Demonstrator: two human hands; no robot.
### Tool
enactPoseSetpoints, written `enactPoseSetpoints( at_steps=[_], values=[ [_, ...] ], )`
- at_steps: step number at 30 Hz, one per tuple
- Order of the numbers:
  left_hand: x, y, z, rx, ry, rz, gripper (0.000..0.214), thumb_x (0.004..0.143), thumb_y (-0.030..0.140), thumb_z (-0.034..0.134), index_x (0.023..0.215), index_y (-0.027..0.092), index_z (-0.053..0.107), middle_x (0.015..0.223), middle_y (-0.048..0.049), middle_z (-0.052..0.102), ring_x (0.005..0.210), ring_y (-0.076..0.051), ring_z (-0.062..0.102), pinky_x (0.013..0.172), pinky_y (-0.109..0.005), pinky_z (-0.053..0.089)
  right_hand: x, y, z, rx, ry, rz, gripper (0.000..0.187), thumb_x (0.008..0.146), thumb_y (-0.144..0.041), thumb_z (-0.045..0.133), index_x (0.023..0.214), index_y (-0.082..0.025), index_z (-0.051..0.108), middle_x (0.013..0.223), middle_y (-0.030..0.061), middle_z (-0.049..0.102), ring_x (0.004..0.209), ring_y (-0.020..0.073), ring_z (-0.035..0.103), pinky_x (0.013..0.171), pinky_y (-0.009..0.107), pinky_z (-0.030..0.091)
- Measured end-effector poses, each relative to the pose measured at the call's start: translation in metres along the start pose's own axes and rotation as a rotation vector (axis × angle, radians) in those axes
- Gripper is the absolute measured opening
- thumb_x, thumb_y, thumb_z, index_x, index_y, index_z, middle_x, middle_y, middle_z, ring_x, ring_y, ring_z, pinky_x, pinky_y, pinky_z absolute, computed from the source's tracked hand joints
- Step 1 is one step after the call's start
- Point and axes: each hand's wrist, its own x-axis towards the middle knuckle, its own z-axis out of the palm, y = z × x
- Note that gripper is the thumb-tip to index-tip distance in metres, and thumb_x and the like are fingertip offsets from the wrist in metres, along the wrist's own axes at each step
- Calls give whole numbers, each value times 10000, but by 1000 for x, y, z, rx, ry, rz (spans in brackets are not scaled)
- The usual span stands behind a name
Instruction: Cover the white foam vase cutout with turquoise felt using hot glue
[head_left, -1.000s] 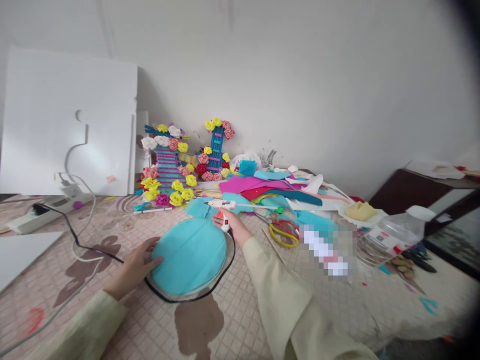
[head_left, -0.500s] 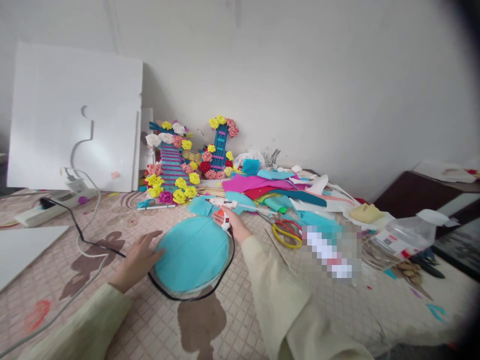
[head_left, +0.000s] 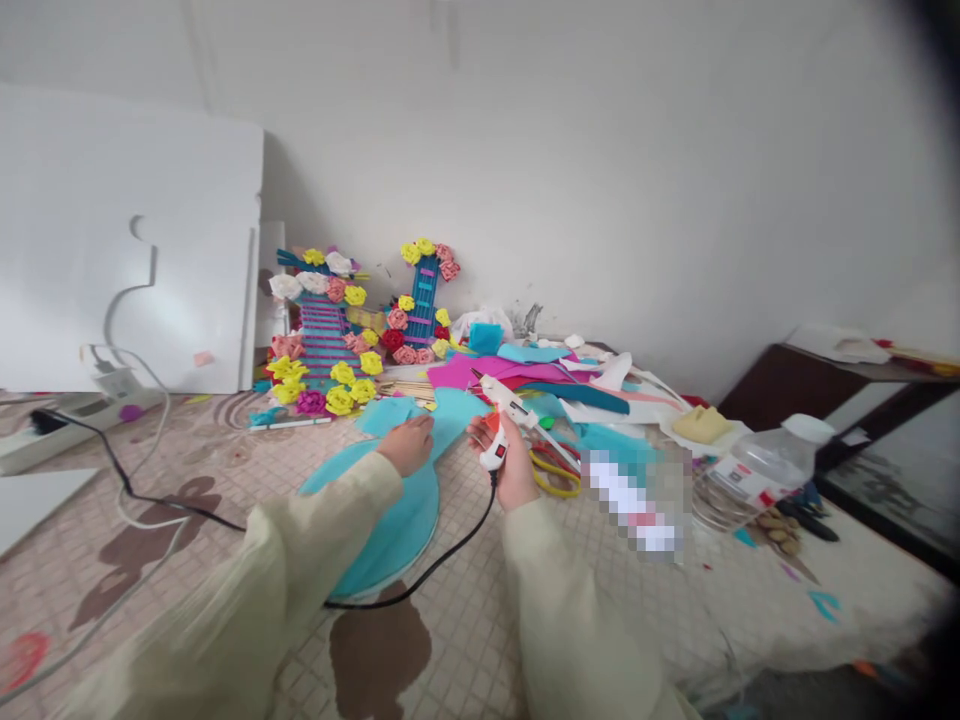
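Note:
My right hand (head_left: pixel 517 468) is wrapped round a white glue gun (head_left: pixel 506 402) with an orange trigger; its nozzle points up and to the left, and a glue stick sticks out behind. A black cord (head_left: pixel 450 550) runs from its handle. My left hand (head_left: pixel 409 445) is over the upper edge of a round blue paper-covered disc (head_left: pixel 405 520), its fingers curled close to a piece of blue crepe paper (head_left: pixel 386 412). What those fingers hold, if anything, is hidden. The left sleeve covers part of the disc.
Behind stand two flower-trimmed panels (head_left: pixel 326 330) and a white board (head_left: pixel 187 250). Coloured paper scraps (head_left: pixel 480 375) and yellow-handled scissors (head_left: pixel 555 480) lie right of centre. A clear plastic bottle (head_left: pixel 772 470) stands right. A power strip (head_left: pixel 75 420) with cords is at left.
My left hand has moved from the disc's left side to its upper edge. My right hand has shifted right with the glue gun, now tilted. The view has turned slightly right.

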Motion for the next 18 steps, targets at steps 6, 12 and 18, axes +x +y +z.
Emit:
enactPoseSetpoints(
  at_steps=[6, 12, 18],
  values=[
    [0, -3, 33, 178, -63, 61, 558, 793, 368, 390, 1261, 72, 316, 1355, -162, 264, 1253, -264, 205, 1020, -435, 163, 8, -4, -12, 90, 31, 53, 183, 714, -357, 559, 765, -181, 555, 706, 13, 647, 626, 133, 608, 562, 251, 502],
    [-9, -5, 43, 266, -54, 86, 583, 836, 444, 255, 1300, 90, 250, 1378, -145, 202, 1269, -243, 157, 1026, -434, 129, 7, -8, -11, 114, 17, 47, 172, 718, -347, 558, 786, -188, 548, 690, 2, 644, 596, 127, 598, 562, 251, 496],
    [-19, -10, 32, 284, -98, 181, 458, 867, 350, 212, 1304, 217, 252, 1385, -32, 228, 1266, -202, 174, 1031, -410, 97, 4, -10, -11, 114, -14, 47, 150, 748, -315, 533, 809, -180, 551, 652, -7, 638, 543, 106, 575, 579, 244, 489]
  ],
)
